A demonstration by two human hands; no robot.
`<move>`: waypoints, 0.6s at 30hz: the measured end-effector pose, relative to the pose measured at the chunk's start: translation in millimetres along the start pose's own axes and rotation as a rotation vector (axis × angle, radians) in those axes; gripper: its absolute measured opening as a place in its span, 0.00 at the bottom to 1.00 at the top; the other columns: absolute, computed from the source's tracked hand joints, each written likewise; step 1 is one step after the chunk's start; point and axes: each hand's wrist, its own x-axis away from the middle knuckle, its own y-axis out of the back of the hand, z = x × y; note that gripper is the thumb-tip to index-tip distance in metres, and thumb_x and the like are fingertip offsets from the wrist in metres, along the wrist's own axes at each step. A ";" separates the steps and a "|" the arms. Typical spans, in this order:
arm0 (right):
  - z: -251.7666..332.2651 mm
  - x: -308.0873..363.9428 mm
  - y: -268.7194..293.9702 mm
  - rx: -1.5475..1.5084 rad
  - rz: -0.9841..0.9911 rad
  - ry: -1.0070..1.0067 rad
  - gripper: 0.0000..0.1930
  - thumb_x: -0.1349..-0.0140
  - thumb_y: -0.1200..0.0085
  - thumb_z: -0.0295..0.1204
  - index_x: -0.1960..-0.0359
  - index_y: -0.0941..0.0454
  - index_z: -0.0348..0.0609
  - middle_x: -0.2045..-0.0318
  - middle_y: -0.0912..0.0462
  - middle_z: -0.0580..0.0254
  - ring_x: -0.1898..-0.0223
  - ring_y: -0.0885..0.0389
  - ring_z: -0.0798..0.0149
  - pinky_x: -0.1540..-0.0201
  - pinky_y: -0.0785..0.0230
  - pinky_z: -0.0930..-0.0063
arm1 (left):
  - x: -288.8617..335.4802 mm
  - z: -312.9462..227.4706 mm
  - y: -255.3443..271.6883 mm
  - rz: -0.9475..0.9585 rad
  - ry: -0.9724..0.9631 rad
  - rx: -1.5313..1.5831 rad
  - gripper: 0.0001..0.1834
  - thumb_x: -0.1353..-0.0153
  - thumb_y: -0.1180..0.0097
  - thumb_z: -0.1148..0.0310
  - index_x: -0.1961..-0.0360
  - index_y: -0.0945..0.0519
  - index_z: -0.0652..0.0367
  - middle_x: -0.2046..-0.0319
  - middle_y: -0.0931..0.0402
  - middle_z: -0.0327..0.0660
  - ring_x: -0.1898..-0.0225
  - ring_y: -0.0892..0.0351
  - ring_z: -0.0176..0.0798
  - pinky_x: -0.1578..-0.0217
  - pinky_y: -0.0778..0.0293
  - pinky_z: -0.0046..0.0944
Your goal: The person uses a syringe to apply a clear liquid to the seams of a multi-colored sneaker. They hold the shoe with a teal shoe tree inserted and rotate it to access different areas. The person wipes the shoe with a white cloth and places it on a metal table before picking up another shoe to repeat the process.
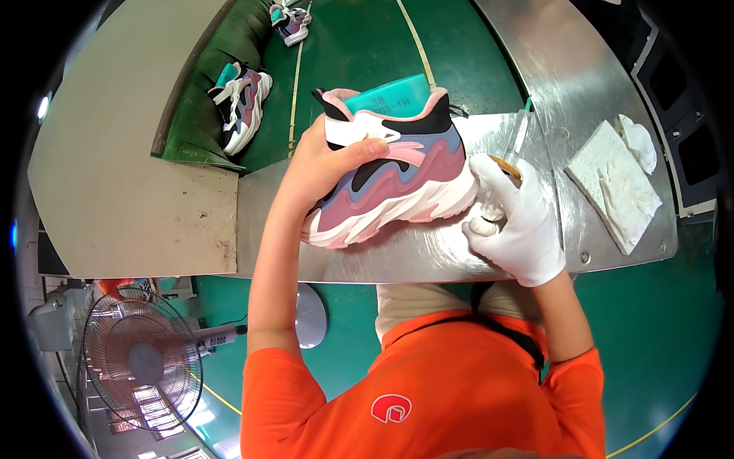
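My bare left hand (pixel 340 157) is closed around the upper of a sneaker (pixel 397 168), its thumb pressed on the white strap. The sneaker is purple, blue, pink and black with a thick white and pink sole, and a teal form fills its opening. It lies tilted, with its side facing up, above the metal worktop. At the sneaker's right end, my right hand (pixel 524 229) wears a white glove. Its fingers are curled around a crumpled white wad (pixel 489 208). An amber-coloured piece (pixel 508 168) shows by the index finger; its kind is unclear.
A slim pale tool (pixel 521 134) lies beyond my right hand. White cloths (pixel 612 187) rest on the metal surface (pixel 535 46) at right. Two similar sneakers (pixel 245 107) (pixel 290 23) stand on the green belt (pixel 344 46). A fan (pixel 145 363) stands at lower left.
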 end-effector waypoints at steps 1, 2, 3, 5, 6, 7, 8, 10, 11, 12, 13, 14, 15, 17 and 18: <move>-0.2 -0.3 -0.2 0.003 -0.027 0.016 0.36 0.59 0.34 0.29 0.41 0.26 0.54 0.53 0.28 0.48 0.55 0.23 0.46 0.53 0.28 0.61 | -0.4 0.0 0.0 0.003 -0.008 -0.001 0.44 0.50 0.31 0.57 0.36 0.36 0.64 0.52 0.23 0.43 0.52 0.24 0.34 0.48 0.29 0.34; -0.7 -0.4 -0.3 0.006 -0.055 0.032 0.36 0.59 0.36 0.30 0.41 0.26 0.57 0.53 0.28 0.47 0.58 0.22 0.45 0.56 0.26 0.61 | 0.3 -2.5 -1.0 0.006 -0.006 0.010 0.45 0.50 0.31 0.57 0.35 0.38 0.64 0.52 0.24 0.43 0.52 0.24 0.34 0.48 0.29 0.35; -0.4 -0.3 -1.5 0.001 -0.080 0.051 0.35 0.58 0.37 0.31 0.41 0.26 0.61 0.53 0.28 0.46 0.61 0.21 0.45 0.59 0.25 0.61 | 1.1 -0.2 0.4 -0.009 -0.010 0.022 0.42 0.50 0.30 0.58 0.37 0.35 0.65 0.53 0.23 0.42 0.53 0.23 0.34 0.49 0.29 0.34; 1.9 0.4 -1.7 -0.036 -0.063 0.054 0.36 0.60 0.36 0.28 0.41 0.25 0.57 0.53 0.28 0.48 0.59 0.22 0.47 0.56 0.26 0.62 | 1.4 6.6 2.9 -0.037 -0.017 0.045 0.37 0.48 0.29 0.60 0.41 0.31 0.65 0.55 0.21 0.42 0.54 0.23 0.32 0.50 0.28 0.33; 0.6 1.4 -0.9 -0.033 -0.052 0.079 0.37 0.61 0.34 0.27 0.41 0.26 0.54 0.52 0.28 0.48 0.55 0.23 0.47 0.52 0.28 0.62 | 1.0 4.4 2.8 -0.026 -0.003 0.040 0.36 0.48 0.29 0.61 0.42 0.30 0.65 0.56 0.20 0.41 0.54 0.23 0.32 0.51 0.28 0.33; -0.6 2.2 -0.8 -0.030 -0.041 0.104 0.38 0.61 0.32 0.26 0.41 0.26 0.50 0.52 0.28 0.48 0.51 0.24 0.47 0.49 0.29 0.61 | 0.8 0.4 2.4 -0.016 0.012 0.034 0.34 0.48 0.29 0.61 0.43 0.29 0.65 0.56 0.20 0.41 0.54 0.22 0.31 0.51 0.27 0.33; -1.7 3.1 -2.3 -0.044 -0.074 0.137 0.37 0.62 0.32 0.26 0.42 0.25 0.52 0.53 0.28 0.48 0.55 0.23 0.48 0.52 0.28 0.61 | 0.4 -1.9 2.2 -0.006 0.026 0.027 0.32 0.48 0.29 0.62 0.45 0.27 0.65 0.56 0.20 0.41 0.55 0.22 0.31 0.51 0.27 0.33; -1.5 2.2 -3.6 0.051 -0.101 0.186 0.34 0.61 0.37 0.26 0.44 0.22 0.59 0.53 0.27 0.52 0.61 0.21 0.51 0.59 0.26 0.63 | -1.8 -1.3 1.7 0.010 0.026 0.033 0.29 0.48 0.30 0.63 0.47 0.25 0.64 0.57 0.20 0.40 0.56 0.22 0.31 0.52 0.27 0.32; -0.9 1.4 -3.7 0.098 -0.115 0.210 0.33 0.60 0.40 0.25 0.45 0.21 0.63 0.54 0.26 0.54 0.65 0.20 0.53 0.63 0.25 0.64 | -2.9 -1.2 1.5 0.018 0.025 0.035 0.28 0.47 0.30 0.63 0.48 0.24 0.64 0.58 0.19 0.39 0.56 0.22 0.30 0.53 0.27 0.32; 0.4 0.0 -4.6 0.101 -0.117 0.238 0.33 0.61 0.40 0.25 0.46 0.20 0.63 0.54 0.26 0.54 0.65 0.21 0.53 0.63 0.25 0.64 | -2.9 -0.9 2.1 0.015 0.021 0.028 0.27 0.47 0.30 0.63 0.49 0.24 0.64 0.58 0.19 0.39 0.57 0.22 0.30 0.53 0.27 0.32; 2.0 -1.7 -5.4 0.104 -0.118 0.265 0.33 0.61 0.40 0.25 0.46 0.20 0.63 0.55 0.26 0.54 0.65 0.21 0.52 0.63 0.25 0.64 | -2.7 -0.5 2.5 0.013 0.016 0.022 0.26 0.47 0.30 0.64 0.49 0.24 0.63 0.59 0.19 0.39 0.57 0.22 0.30 0.54 0.27 0.32; 3.3 -3.1 -6.2 0.107 -0.119 0.293 0.32 0.61 0.41 0.25 0.47 0.20 0.63 0.56 0.25 0.54 0.65 0.21 0.52 0.63 0.26 0.63 | -2.5 -0.2 2.9 0.011 0.011 0.015 0.26 0.47 0.30 0.64 0.49 0.24 0.63 0.59 0.19 0.39 0.57 0.22 0.30 0.54 0.27 0.32; 4.9 -4.1 -6.7 0.120 -0.116 0.290 0.32 0.61 0.41 0.25 0.47 0.19 0.62 0.56 0.25 0.54 0.65 0.21 0.52 0.63 0.26 0.63 | -2.3 1.1 3.3 0.008 0.008 0.035 0.25 0.47 0.30 0.64 0.50 0.24 0.62 0.59 0.19 0.39 0.57 0.22 0.30 0.54 0.27 0.32; 7.3 -4.3 -7.7 0.145 -0.107 0.284 0.32 0.61 0.41 0.25 0.47 0.19 0.62 0.57 0.25 0.53 0.64 0.22 0.51 0.63 0.26 0.63 | -1.4 4.7 4.0 0.002 0.001 0.076 0.25 0.47 0.30 0.64 0.51 0.23 0.62 0.59 0.19 0.38 0.57 0.22 0.30 0.54 0.27 0.32; 5.3 -3.6 -8.8 0.146 -0.124 0.278 0.32 0.61 0.41 0.25 0.47 0.19 0.62 0.57 0.25 0.52 0.64 0.22 0.51 0.63 0.26 0.63 | -1.8 4.1 3.6 0.012 -0.003 0.076 0.26 0.48 0.30 0.64 0.50 0.24 0.63 0.59 0.19 0.39 0.57 0.22 0.30 0.54 0.27 0.32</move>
